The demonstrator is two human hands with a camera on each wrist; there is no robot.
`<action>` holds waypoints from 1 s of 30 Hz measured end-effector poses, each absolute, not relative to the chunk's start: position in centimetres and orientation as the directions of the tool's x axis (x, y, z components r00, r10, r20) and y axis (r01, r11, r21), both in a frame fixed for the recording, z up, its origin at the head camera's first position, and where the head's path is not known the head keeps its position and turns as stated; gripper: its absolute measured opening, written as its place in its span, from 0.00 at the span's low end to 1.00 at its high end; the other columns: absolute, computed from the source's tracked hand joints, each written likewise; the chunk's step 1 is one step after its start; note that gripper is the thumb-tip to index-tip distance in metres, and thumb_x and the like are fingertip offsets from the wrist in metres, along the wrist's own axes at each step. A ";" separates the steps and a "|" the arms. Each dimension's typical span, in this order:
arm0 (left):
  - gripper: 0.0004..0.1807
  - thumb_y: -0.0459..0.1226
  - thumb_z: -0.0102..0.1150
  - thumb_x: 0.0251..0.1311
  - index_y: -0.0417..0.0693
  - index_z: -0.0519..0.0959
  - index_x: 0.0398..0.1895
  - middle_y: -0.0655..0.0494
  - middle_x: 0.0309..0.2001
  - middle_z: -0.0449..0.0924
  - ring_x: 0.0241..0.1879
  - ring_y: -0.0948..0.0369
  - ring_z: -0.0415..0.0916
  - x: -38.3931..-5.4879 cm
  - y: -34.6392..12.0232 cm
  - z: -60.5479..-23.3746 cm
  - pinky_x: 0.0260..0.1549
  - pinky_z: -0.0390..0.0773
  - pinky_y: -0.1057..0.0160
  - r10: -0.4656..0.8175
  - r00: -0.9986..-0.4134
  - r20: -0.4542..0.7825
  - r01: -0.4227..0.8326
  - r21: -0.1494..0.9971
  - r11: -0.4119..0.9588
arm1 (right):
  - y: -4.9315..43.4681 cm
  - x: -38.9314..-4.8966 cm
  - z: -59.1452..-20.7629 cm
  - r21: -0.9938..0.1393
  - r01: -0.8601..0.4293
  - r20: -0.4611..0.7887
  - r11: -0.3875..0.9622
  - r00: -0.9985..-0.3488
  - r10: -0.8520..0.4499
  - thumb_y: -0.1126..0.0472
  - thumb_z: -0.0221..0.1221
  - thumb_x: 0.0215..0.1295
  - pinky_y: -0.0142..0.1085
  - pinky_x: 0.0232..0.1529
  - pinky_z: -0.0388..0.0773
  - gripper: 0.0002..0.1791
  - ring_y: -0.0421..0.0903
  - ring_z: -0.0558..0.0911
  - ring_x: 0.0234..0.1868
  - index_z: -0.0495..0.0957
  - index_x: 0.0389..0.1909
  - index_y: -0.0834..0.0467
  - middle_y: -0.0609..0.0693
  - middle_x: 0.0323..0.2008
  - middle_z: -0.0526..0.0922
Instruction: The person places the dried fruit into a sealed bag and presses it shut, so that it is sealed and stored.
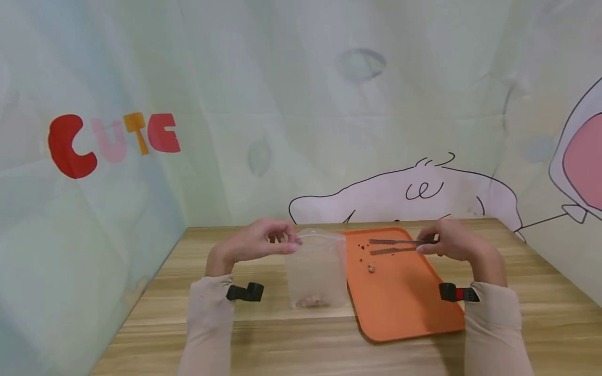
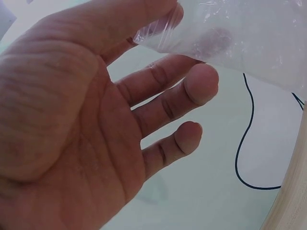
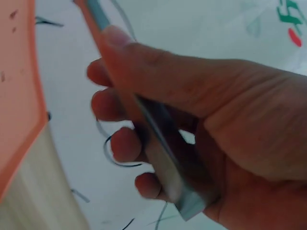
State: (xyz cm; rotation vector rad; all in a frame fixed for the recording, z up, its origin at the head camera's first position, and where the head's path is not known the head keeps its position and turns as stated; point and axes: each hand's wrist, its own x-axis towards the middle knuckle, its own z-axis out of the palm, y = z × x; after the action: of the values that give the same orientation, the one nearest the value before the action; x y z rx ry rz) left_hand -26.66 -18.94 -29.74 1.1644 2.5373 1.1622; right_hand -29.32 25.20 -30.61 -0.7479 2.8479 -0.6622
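Note:
My left hand (image 1: 263, 241) pinches the top corner of a clear zip bag (image 1: 314, 271) between thumb and fingers. The bag hangs upright, with a small clump of pale brownish pieces (image 1: 312, 300) at its bottom. In the left wrist view the other fingers (image 2: 165, 108) spread loosely below the plastic. My right hand (image 1: 451, 241) grips metal tongs (image 3: 160, 148), thumb on one arm and fingers round the other. Their serrated tips (image 1: 378, 247) point left over the orange tray (image 1: 400, 308), apart, with nothing between them. A small pale lump (image 1: 371, 268) lies on the tray near the tips.
Several dark crumbs (image 1: 361, 247) are scattered on the tray's far left part. The tray lies on a wood-grain table (image 1: 263, 339), just right of the bag. A printed cloth backdrop (image 1: 263, 104) stands behind and along both sides of the table.

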 end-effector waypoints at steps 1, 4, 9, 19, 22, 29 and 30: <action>0.02 0.39 0.61 0.69 0.52 0.80 0.37 0.58 0.46 0.85 0.35 0.54 0.78 -26.6 -19.0 -29.7 0.34 0.74 0.62 0.689 -0.697 0.197 0.600 0.687 0.410 | 25.5 -29.6 -31.1 -0.450 -0.421 -0.049 0.787 -0.869 -0.493 0.57 0.66 0.66 0.38 0.29 0.72 0.08 0.43 0.76 0.28 0.85 0.41 0.57 0.45 0.31 0.82; 0.02 0.39 0.61 0.69 0.52 0.80 0.37 0.58 0.46 0.85 0.34 0.55 0.78 -26.5 -19.0 -29.7 0.34 0.74 0.62 0.691 -0.695 0.199 0.603 0.685 0.409 | 25.9 -30.4 -32.7 -0.460 -0.416 -0.116 0.784 -0.848 -0.517 0.58 0.66 0.65 0.37 0.27 0.67 0.06 0.43 0.74 0.25 0.84 0.36 0.58 0.44 0.26 0.77; 0.02 0.38 0.61 0.69 0.51 0.80 0.37 0.57 0.46 0.84 0.35 0.53 0.78 -26.5 -19.0 -29.6 0.34 0.74 0.62 0.691 -0.695 0.200 0.603 0.686 0.407 | 25.4 -31.4 -34.5 -0.479 -0.424 -0.126 0.769 -0.834 -0.538 0.61 0.68 0.62 0.34 0.26 0.65 0.06 0.41 0.72 0.23 0.83 0.29 0.58 0.42 0.22 0.74; 0.03 0.39 0.61 0.69 0.52 0.81 0.37 0.58 0.45 0.84 0.33 0.53 0.77 -26.5 -19.1 -29.5 0.32 0.73 0.63 0.690 -0.698 0.191 0.600 0.683 0.417 | 25.1 -31.8 -35.2 -0.493 -0.391 -0.119 0.777 -0.854 -0.506 0.64 0.66 0.64 0.36 0.26 0.68 0.04 0.42 0.73 0.24 0.84 0.31 0.60 0.45 0.22 0.75; 0.03 0.40 0.61 0.69 0.53 0.81 0.37 0.59 0.46 0.84 0.34 0.55 0.78 -26.4 -19.1 -29.5 0.32 0.73 0.63 0.689 -0.700 0.188 0.598 0.682 0.421 | 25.3 -31.7 -34.7 -0.495 -0.436 -0.053 0.752 -0.848 -0.527 0.63 0.65 0.66 0.36 0.26 0.69 0.04 0.43 0.73 0.24 0.84 0.33 0.60 0.45 0.22 0.75; 0.03 0.39 0.62 0.68 0.52 0.80 0.36 0.58 0.46 0.85 0.34 0.53 0.78 -26.7 -18.9 -29.7 0.31 0.72 0.63 0.694 -0.694 0.191 0.600 0.685 0.412 | 23.8 -29.1 -29.9 -0.446 -0.589 0.326 0.674 -0.808 -0.490 0.64 0.65 0.67 0.34 0.25 0.73 0.03 0.42 0.76 0.26 0.85 0.38 0.58 0.44 0.28 0.81; 0.03 0.39 0.62 0.68 0.52 0.80 0.36 0.58 0.46 0.85 0.34 0.54 0.78 -26.7 -18.9 -29.7 0.31 0.72 0.64 0.694 -0.694 0.192 0.601 0.685 0.412 | 23.3 -28.6 -29.2 -0.407 -0.623 0.396 0.668 -0.779 -0.486 0.64 0.66 0.66 0.33 0.26 0.74 0.03 0.41 0.77 0.27 0.85 0.38 0.58 0.44 0.29 0.82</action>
State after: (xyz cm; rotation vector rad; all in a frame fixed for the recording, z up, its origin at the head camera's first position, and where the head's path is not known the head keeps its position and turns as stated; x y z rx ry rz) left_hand -26.74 -18.92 -29.72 1.1690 2.5347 1.1508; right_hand -28.59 23.33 -29.18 -1.0506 3.0980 -0.9193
